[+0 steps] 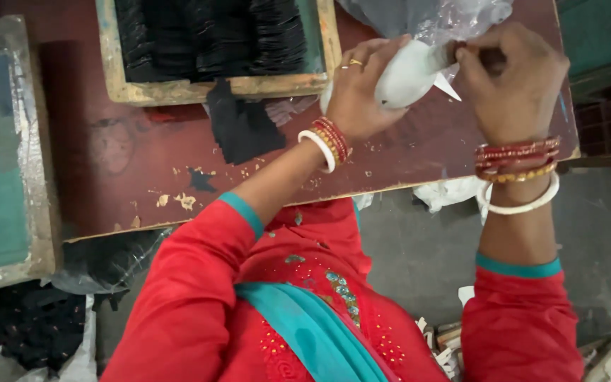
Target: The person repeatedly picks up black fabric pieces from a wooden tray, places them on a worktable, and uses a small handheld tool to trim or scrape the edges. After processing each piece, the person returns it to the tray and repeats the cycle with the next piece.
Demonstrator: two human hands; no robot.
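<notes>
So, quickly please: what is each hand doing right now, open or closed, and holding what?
Left hand: closed around a white cone-shaped bag.
Right hand: fingers pinched shut on the bag's upper end, beside the clear plastic.

Clear plastic bag, table's far edge

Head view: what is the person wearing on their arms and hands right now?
Both arms have red sleeves with teal cuffs. The left hand wears a gold ring, with red and gold bangles plus a white one at the wrist. The right hand has a similar stack of red, gold and white bangles.
</notes>
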